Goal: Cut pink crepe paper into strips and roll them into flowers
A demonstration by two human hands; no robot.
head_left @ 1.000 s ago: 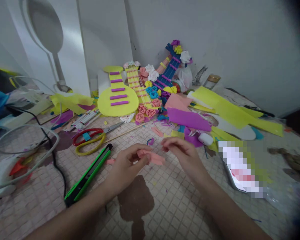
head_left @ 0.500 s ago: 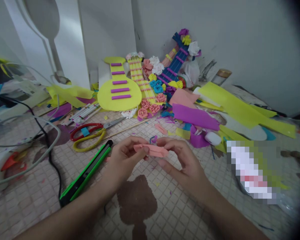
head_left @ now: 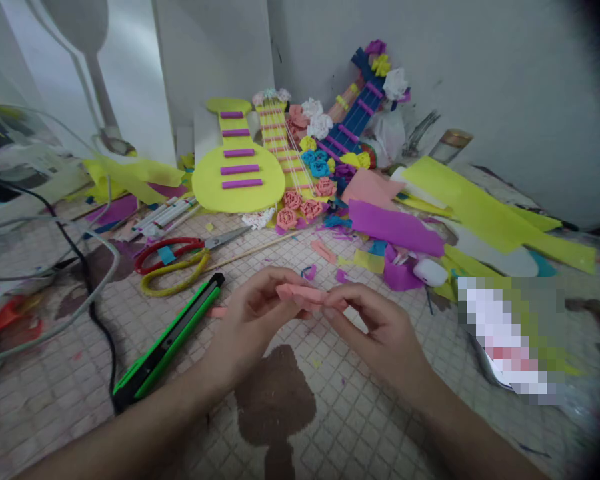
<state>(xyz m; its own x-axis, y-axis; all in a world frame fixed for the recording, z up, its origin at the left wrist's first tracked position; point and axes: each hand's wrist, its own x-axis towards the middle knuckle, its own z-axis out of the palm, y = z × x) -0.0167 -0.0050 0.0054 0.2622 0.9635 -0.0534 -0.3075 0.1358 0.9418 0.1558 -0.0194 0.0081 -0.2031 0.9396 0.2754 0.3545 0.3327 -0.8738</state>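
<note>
A folded pink foam strip (head_left: pixel 304 296) is pinched between both hands above the tiled floor. My left hand (head_left: pixel 253 320) grips its left end with curled fingers. From the right, my right hand (head_left: pixel 380 327) pinches the other end between thumb and fingertips. A green and black utility knife (head_left: pixel 167 343) lies just left of my left wrist. Red-handled scissors (head_left: pixel 180 252) and a yellow loop lie beyond it.
A yellow foam guitar (head_left: pixel 237 175) and a blue one (head_left: pixel 357 113) with paper flowers lean at the wall. Purple, yellow and pink foam sheets (head_left: pixel 395 227) pile up at right. Cables (head_left: pixel 87 280) run at left. A dark stain (head_left: pixel 275 400) marks the floor below the hands.
My right hand closed onto the pink strip's right end, so both hands now grip it. The view has tilted slightly, shifting the scene upward.
</note>
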